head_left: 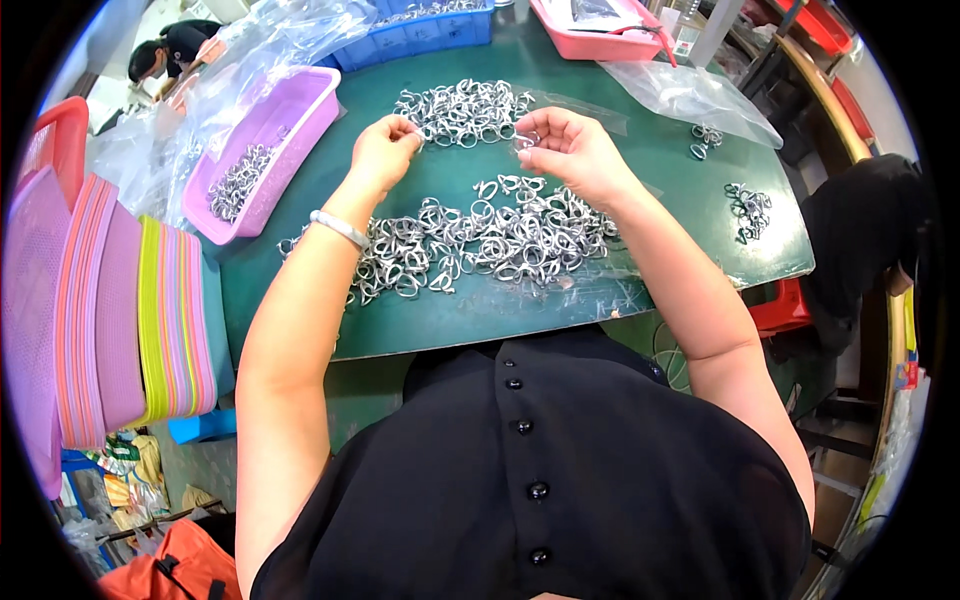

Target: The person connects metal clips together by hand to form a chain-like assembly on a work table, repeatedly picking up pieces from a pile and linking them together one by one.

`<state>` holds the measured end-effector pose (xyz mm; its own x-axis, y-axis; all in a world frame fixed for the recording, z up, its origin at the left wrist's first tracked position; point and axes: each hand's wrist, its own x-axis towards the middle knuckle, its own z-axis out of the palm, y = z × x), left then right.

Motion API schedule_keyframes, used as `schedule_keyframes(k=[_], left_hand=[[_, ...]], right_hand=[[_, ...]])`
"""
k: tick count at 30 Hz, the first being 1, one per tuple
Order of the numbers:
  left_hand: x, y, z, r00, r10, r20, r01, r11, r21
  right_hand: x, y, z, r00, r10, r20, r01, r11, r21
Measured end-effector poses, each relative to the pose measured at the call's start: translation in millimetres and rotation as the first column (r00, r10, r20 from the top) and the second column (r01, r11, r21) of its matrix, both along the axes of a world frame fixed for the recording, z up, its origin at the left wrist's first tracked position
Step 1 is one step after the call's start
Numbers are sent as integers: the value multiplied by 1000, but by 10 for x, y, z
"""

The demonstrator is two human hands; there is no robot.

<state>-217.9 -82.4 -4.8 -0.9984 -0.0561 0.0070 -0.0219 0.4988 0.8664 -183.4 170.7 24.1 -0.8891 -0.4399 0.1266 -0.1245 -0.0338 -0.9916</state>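
Note:
Two heaps of silver metal rings lie on the green table (700, 250): a far heap (465, 110) and a wider near heap (530, 235) between my forearms. My left hand (385, 152) is at the left edge of the far heap, thumb and fingers pinched together; what they hold is too small to make out. On the heap's right side my right hand (568, 148) pinches a ring (523, 142) between thumb and forefinger, the other fingers curled. A lavender plastic basket (318, 105) with more rings stands left of my left hand.
Small groups of rings (750, 210) lie on the right. A blue crate (420, 40), a pink tray (600, 42) and plastic bags (690, 95) line the far side. Stacked colourful baskets (120, 310) stand left. Other people are at far left (185, 45) and right (865, 235).

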Motion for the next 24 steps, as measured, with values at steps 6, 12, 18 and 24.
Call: schedule_keyframes(k=[6,12,18,24], left_hand=[[-151,138,-34,968,-117,-222,-7,872,-490],[-234,-158,-107,932,-235,-275,49,835,-548],[-175,143,91,919,-309,-245,113,802,-586],[-260,119,-21,820,-442,-365,-26,608,-794]], right_hand=[[139,151,92,992,-103,-73,113,984,140],[31,49,-49,925,-143,-352,173,983,54],[258,279,67,905,-240,-351,273,961,46],[380,381,158,918,-257,-301,285,957,51]])
